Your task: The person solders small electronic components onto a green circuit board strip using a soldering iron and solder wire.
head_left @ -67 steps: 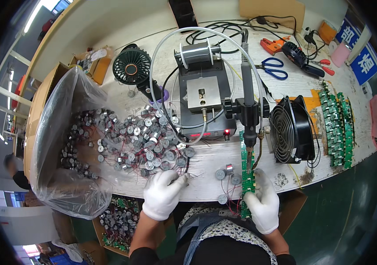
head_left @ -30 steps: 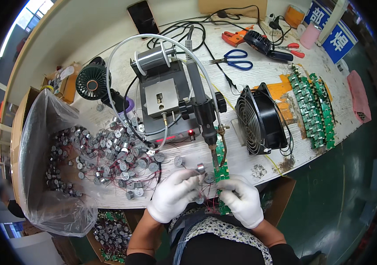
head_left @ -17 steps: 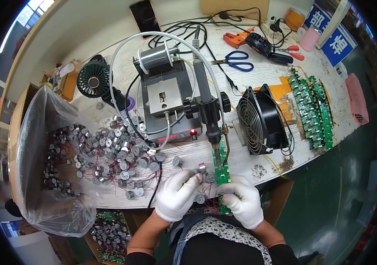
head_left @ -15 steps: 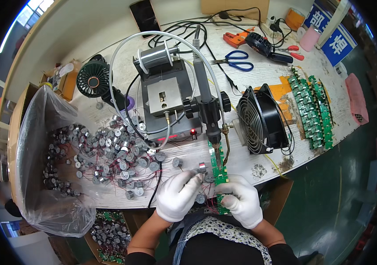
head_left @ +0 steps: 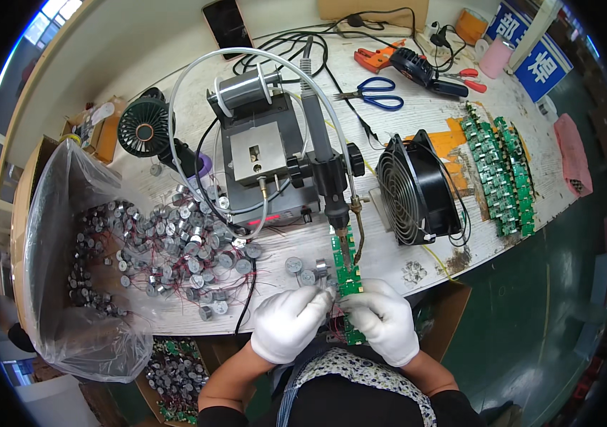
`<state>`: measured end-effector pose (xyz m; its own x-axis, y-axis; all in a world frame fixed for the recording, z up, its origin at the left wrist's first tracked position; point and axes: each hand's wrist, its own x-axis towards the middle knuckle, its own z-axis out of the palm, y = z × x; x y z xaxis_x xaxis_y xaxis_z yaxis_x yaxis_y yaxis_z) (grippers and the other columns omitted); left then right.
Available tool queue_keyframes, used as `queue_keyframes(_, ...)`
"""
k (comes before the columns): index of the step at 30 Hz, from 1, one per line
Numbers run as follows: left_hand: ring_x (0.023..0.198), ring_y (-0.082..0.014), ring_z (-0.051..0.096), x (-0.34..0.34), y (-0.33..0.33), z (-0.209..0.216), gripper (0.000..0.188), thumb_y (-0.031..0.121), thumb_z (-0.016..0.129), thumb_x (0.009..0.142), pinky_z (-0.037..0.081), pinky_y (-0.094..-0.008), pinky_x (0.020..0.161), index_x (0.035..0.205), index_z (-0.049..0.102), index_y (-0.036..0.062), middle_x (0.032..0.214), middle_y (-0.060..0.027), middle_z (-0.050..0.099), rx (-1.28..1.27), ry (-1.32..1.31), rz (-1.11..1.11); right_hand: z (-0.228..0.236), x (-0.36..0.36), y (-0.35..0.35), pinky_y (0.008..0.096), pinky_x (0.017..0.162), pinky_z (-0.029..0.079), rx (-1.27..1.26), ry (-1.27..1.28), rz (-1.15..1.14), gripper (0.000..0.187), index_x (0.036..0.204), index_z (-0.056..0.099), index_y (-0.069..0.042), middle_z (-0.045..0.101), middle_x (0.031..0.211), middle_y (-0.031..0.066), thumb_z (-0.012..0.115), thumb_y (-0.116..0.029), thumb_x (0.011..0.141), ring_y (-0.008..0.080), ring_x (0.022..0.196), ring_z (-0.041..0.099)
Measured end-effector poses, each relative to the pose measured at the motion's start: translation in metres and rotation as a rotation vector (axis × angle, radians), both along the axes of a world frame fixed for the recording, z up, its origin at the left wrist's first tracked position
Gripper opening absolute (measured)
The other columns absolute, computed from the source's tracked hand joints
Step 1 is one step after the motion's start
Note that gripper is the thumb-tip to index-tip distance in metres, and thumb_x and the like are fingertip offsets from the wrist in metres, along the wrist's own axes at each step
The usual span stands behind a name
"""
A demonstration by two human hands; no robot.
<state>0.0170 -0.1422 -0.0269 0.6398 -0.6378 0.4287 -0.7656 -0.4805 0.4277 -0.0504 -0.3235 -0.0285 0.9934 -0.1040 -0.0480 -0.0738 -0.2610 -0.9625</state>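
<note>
A long green circuit board strip [head_left: 348, 283] lies below the tip of an upright soldering iron [head_left: 333, 192]. My right hand [head_left: 383, 324], in a white glove, grips the strip's near part from the right. My left hand [head_left: 288, 326], gloved too, pinches its fingertips together close to the strip's left edge. Whatever sits in that pinch is too small to make out. Thin red wires [head_left: 335, 329] show between my hands. Just beyond the left fingers rest a few small round metal motors [head_left: 293, 266]. A thin brass-coloured tube [head_left: 358, 231] runs down beside the iron.
Left of the soldering station [head_left: 257, 153] spreads a pile of motors [head_left: 193, 245], reaching into a plastic-lined box [head_left: 90, 334]. A square black fan [head_left: 421, 192] stands to the right. Stacked green boards [head_left: 495, 171], blue scissors [head_left: 375, 94] and a handheld fan [head_left: 145, 128] lie farther off.
My left hand has moved right, bringing its pinched fingertips up to the board strip. My right fingers have drawn closer to them. The whole view has shifted slightly.
</note>
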Motion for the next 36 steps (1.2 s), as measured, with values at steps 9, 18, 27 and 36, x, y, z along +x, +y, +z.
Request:
queue_keyframes(9,0.063,-0.0244,0.062,-0.001,-0.002,0.005,0.022,0.003,0.073,0.073,0.049,-0.0331,0.052,0.093,0.064,0.0043,0.080,-0.0086,0.064,-0.015,0.162,-0.044,0.002,0.000,0.003,0.0306,0.082,0.049,0.069,0.010,-0.028,0.015,0.089,0.070,0.001,0.063,0.100,0.0127,0.069,-0.003,0.074,0.0222,0.093,0.062)
queue_keyframes(18,0.070,-0.0267,0.064,0.008,0.005,0.011,0.019,0.009,0.072,0.077,0.052,-0.0333,0.061,0.094,0.065,0.0050,0.081,-0.0105,0.064,-0.152,0.655,-0.093,-0.001,-0.002,0.003,0.0324,0.075,0.051,0.022,-0.078,0.022,0.016,0.089,0.070,-0.002,0.063,0.096,0.0133,0.073,-0.007,0.074,0.0247,0.084,0.064)
queue_keyframes(27,0.070,-0.0294,0.063,0.036,0.010,0.040,0.013,0.002,0.069,0.076,0.050,-0.0354,0.062,0.083,0.058,0.0022,0.077,-0.0128,0.062,-0.011,0.418,0.037,-0.001,-0.013,0.003,0.0284,0.073,0.053,0.188,0.168,-0.079,0.052,0.125,0.054,0.002,0.065,0.106,0.0142,0.071,-0.005,0.077,0.0171,0.085,0.065)
queue_keyframes(36,0.072,-0.0303,0.063,0.011,-0.017,0.014,0.016,0.012,0.065,0.083,0.050,-0.0350,0.065,0.089,0.057,-0.0010,0.079,-0.0176,0.062,-0.083,0.842,0.212,-0.002,-0.006,0.003,0.0264,0.073,0.053,0.390,0.195,-0.123,0.069,0.139,0.033,0.006,0.066,0.104,0.0134,0.065,-0.003,0.079,0.0123,0.080,0.065)
